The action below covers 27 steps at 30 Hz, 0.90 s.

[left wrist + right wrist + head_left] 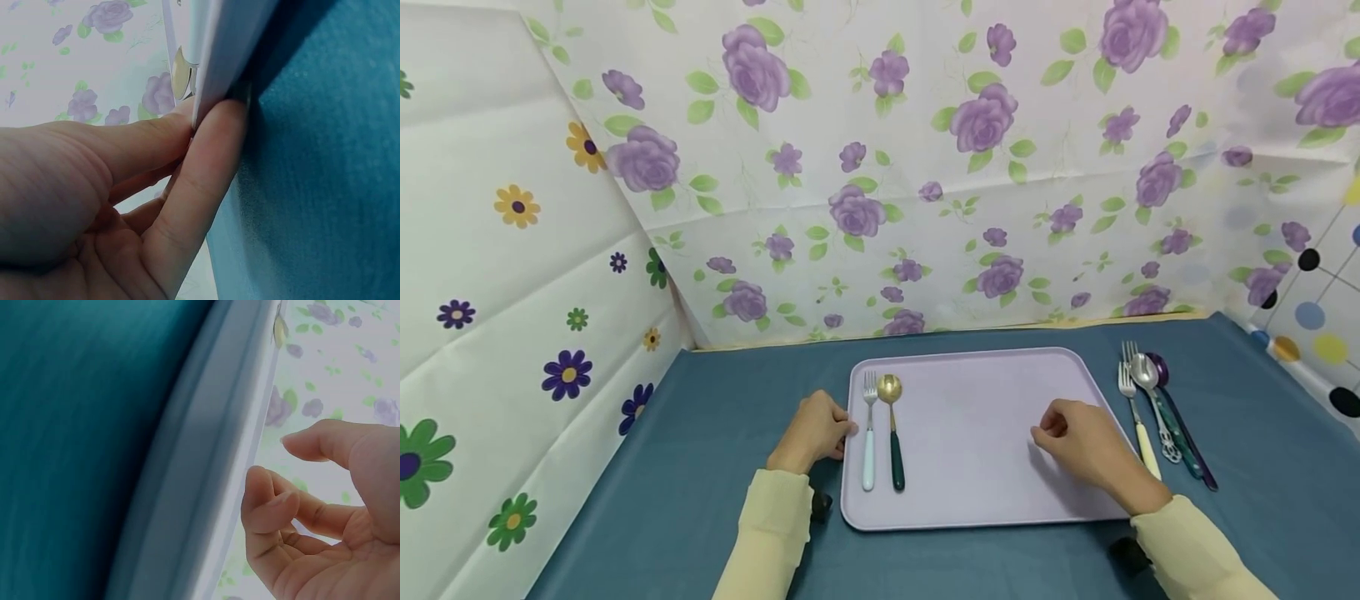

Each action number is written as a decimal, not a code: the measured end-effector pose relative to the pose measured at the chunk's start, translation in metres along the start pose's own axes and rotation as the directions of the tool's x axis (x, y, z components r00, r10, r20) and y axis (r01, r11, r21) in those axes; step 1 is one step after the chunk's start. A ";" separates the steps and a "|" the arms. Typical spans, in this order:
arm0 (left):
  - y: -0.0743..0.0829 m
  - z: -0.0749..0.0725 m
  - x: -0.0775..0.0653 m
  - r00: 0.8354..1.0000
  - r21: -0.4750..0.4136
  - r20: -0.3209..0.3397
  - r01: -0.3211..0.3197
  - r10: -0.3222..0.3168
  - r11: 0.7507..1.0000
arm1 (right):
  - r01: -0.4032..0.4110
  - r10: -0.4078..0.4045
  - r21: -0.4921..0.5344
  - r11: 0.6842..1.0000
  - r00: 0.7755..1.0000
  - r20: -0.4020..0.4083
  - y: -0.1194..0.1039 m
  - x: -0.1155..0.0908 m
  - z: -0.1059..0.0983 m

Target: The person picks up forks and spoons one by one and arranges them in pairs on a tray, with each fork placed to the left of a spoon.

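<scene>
A pale purple tray (970,433) lies on the blue cloth. On its left part rest a fork with a pale blue handle (869,450) and a gold spoon with a dark green handle (897,462), side by side. At the tray's left rim my left hand (814,432) pinches the edge, thumb above and finger below, as the left wrist view shows. My right hand (1090,442) hovers over the tray's right part with nothing in it. In the right wrist view its fingers (269,512) are loosely curled and the thumb stands apart from them.
Right of the tray, several pieces of cutlery lie together: a fork with a cream handle (1142,442), a silver spoon (1145,372), a purple spoon (1187,442) and another fork (1130,350). A flowered sheet (925,275) rises behind the blue cloth (715,467).
</scene>
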<state>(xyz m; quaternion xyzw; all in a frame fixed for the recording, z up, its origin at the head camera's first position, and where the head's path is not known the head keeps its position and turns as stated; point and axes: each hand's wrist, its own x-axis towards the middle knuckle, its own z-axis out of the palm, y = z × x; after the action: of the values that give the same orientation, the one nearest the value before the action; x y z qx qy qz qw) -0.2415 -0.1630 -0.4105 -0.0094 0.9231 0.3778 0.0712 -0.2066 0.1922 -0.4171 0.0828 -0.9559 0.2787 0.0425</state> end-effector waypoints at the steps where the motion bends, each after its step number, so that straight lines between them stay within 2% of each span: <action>1: 0.000 0.000 0.000 1.000 0.001 0.000 -0.003 0.003 1.000 | -0.003 0.003 -0.003 1.000 1.000 -0.006 0.003 0.000 -0.001; 17: 0.001 0.000 -0.001 1.000 0.005 0.007 -0.010 0.010 1.000 | -0.050 0.046 -0.029 0.998 0.994 -0.103 0.035 -0.009 -0.022; 27: -0.001 0.000 0.000 1.000 -0.002 0.001 -0.016 0.016 1.000 | -0.119 0.114 -0.050 0.992 0.989 -0.092 0.054 -0.011 -0.033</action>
<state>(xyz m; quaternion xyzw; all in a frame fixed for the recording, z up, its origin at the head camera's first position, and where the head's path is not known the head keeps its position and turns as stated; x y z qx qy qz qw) -0.2417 -0.1636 -0.4109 -0.0018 0.9228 0.3791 0.0687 -0.2042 0.2566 -0.4189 0.0129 -0.9635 0.2577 0.0710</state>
